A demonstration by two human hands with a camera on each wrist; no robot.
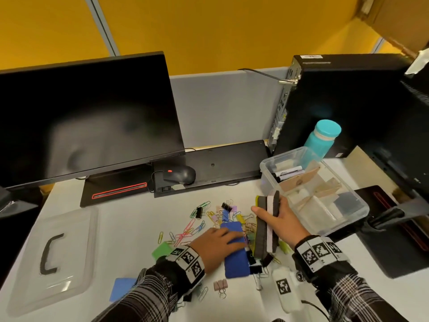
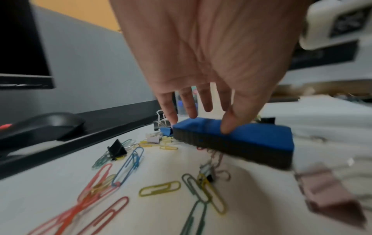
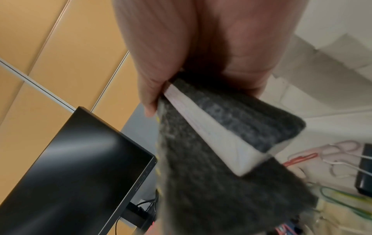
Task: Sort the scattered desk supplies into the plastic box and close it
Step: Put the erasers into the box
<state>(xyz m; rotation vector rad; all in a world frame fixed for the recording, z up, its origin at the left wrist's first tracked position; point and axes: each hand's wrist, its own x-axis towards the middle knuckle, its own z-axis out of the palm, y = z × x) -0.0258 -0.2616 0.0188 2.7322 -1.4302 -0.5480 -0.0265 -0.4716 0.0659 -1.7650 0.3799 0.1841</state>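
My left hand lies over a blue felt eraser, thumb on its top and fingers curled over the far edge, gripping it just above the clips. My right hand grips two dark felt erasers stacked on edge, one white-backed and one yellow-backed, beside the open clear plastic box. The box holds markers, cards and pads. Coloured paper clips and binder clips lie scattered on the desk.
The box's clear lid with a black handle lies at the left. Green and blue sticky notes sit near my left wrist. A monitor, mouse, teal bottle and computer tower stand behind.
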